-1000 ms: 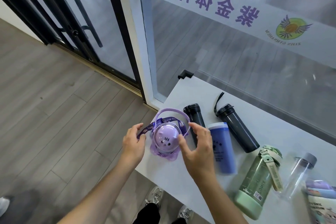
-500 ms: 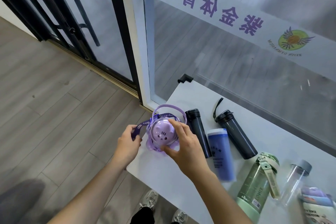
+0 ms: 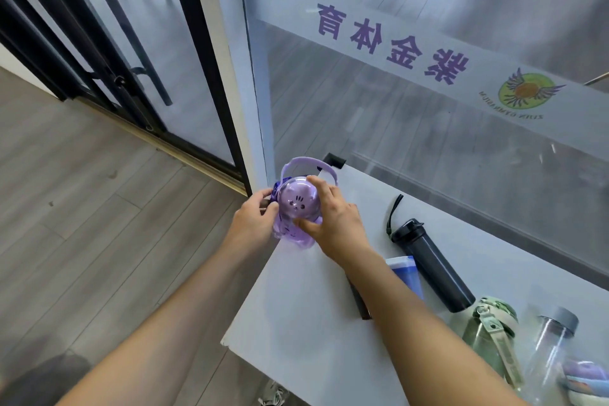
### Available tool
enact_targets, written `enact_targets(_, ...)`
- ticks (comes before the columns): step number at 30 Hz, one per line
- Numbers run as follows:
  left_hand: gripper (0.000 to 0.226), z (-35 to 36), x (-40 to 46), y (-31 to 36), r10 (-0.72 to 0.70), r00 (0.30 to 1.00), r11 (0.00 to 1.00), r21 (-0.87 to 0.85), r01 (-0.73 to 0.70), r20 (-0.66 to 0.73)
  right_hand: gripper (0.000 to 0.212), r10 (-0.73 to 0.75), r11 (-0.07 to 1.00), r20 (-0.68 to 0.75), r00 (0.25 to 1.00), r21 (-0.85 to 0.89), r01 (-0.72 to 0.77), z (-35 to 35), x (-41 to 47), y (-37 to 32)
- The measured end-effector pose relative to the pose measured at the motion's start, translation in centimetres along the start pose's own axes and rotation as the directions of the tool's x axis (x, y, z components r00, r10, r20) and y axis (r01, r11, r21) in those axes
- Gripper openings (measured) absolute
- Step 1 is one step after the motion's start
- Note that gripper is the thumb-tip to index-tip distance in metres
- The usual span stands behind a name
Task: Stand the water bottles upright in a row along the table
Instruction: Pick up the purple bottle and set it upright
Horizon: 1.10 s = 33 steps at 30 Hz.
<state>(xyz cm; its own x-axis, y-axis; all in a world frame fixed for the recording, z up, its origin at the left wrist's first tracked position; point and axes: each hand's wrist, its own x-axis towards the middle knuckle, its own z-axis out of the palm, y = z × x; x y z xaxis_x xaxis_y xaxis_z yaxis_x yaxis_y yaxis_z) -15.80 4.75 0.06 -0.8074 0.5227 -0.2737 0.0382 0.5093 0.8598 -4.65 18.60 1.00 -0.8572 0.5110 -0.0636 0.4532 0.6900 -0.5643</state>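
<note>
A purple water bottle (image 3: 298, 208) with a domed lid bearing a small cartoon face is held upright at the far left corner of the white desk (image 3: 296, 313), close to the glass wall. Its pale purple carry handle (image 3: 308, 163) is raised in an arch behind the lid. The bottle is gripped from both sides: the left hand (image 3: 253, 217) is closed against its left side, where a dark purple strap (image 3: 276, 188) is bunched, and the right hand (image 3: 333, 214) is wrapped over the lid and right side, thumb at the front and fingers curled across the top.

To the right, the other bottles are seen lying on their sides. A blue bottle (image 3: 407, 275) is partly hidden by the right forearm, and a dark bottle (image 3: 361, 305) is almost wholly hidden under that arm. A black bottle (image 3: 431, 265) with a wrist loop is laid beside the blue one, toward the glass. Near the right edge of the desk, a green bottle (image 3: 487, 336) with a strap and a clear bottle (image 3: 550, 346) with a grey cap are laid side by side. Whether the clear one touches the green one cannot be told.
</note>
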Motion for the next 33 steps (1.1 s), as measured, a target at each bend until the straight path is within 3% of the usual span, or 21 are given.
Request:
enact_targets(5,0.041,2.0,2.9,2.3,0.027,0.988,1.0,-0.001,-0.027,0.149,0.075,0.067,0.998,-0.033,0.997,0.006,-0.067,-2.1,2.4,1.8)
enact_targets(15,0.043,6.4,7.4,6.8,0.094,0.951,0.993,0.046,-0.112,0.294,0.077,0.167,0.986,-0.093,0.982,0.023,-0.166,-5.4,5.3,6.2)
enact_targets(18,0.042,7.1,8.7,7.5,0.099,0.938,0.991,0.054,-0.124,0.333,0.078,0.163,0.984,-0.165,0.973,-0.044,-0.173,-5.8,6.0,6.9)
enact_targets(21,0.051,7.6,9.5,7.8,0.088,0.952,0.983,0.127,-0.129,0.293,0.082,0.154,0.98,-0.209,0.966,-0.095,-0.177,-5.9,6.6,7.3)
enact_targets(24,0.057,7.8,9.2,8.0,0.208,0.957,0.958,0.158,-0.241,0.201,0.084,0.155,0.981,-0.205,0.967,-0.081,-0.174,-6.0,6.9,7.8)
enact_targets(27,0.05,8.0,9.2,8.0,0.308,0.926,0.918,0.189,-0.35,0.218,0.085,0.141,0.984,-0.212,0.967,-0.075,-0.16,-6.0,6.9,8.0)
enact_targets(33,0.049,7.8,9.5,7.8,0.316,0.917,0.92,0.157,-0.359,0.244,0.085,0.143,0.986,-0.213,0.967,-0.05,-0.157,-5.6,6.6,8.2)
